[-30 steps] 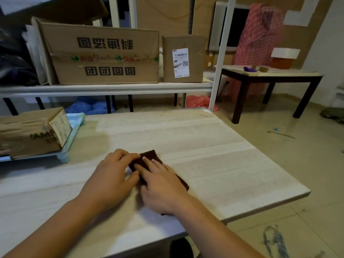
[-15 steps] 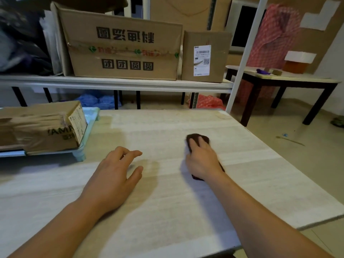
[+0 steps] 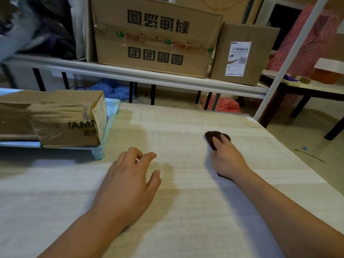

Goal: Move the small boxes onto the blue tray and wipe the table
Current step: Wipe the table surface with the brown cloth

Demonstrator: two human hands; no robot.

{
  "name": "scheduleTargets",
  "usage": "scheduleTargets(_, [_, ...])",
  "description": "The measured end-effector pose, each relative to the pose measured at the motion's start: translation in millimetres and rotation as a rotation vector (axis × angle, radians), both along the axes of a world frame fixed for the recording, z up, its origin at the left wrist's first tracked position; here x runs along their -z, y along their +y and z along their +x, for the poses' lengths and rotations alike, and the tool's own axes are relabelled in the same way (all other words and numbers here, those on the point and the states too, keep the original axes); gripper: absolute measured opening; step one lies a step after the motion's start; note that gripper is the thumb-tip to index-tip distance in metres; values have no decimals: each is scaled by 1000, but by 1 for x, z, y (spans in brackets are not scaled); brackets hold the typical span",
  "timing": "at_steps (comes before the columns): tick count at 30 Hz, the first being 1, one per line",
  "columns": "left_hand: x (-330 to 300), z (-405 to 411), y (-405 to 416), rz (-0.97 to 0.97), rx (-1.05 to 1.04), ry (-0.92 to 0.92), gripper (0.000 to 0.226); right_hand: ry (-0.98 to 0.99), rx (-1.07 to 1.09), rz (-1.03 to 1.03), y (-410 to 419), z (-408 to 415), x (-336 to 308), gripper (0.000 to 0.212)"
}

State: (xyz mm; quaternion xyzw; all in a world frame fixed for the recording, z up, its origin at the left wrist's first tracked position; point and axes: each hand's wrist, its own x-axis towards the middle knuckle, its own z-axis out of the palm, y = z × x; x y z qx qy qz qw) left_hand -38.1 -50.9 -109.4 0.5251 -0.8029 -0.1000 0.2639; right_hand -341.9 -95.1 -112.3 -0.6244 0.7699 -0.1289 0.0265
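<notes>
Two hands work the pale wooden table (image 3: 186, 211). Far left, taped cardboard boxes (image 3: 55, 118) sit on the blue tray (image 3: 109, 116). Right hand (image 3: 227, 161), having slid rightward, presses flat on the dark brown cloth (image 3: 212, 136); left hand (image 3: 128, 181), released, rests open: wiping underway.

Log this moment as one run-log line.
stage: wiping | right hand: pressing dark cloth on table | left hand: flat on table, empty | boxes: on blue tray
</notes>
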Motion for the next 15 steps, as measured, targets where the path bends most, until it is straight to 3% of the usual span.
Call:
scheduleTargets(5, [-2,4,-7,11,-59,12,56,-15,-222,43,-28,46,-6,63])
scheduleTargets(10, [-3,5,-9,13,-51,7,53,-79,-693,87,55,104,-11,68])
scheduleTargets(12, [-5,7,-8,15,-67,11,54,-121,-718,140,64,99,-14,71])
scheduleTargets(15, [-6,9,-7,12,-98,40,57,-80,-553,103,20,82,-12,70])
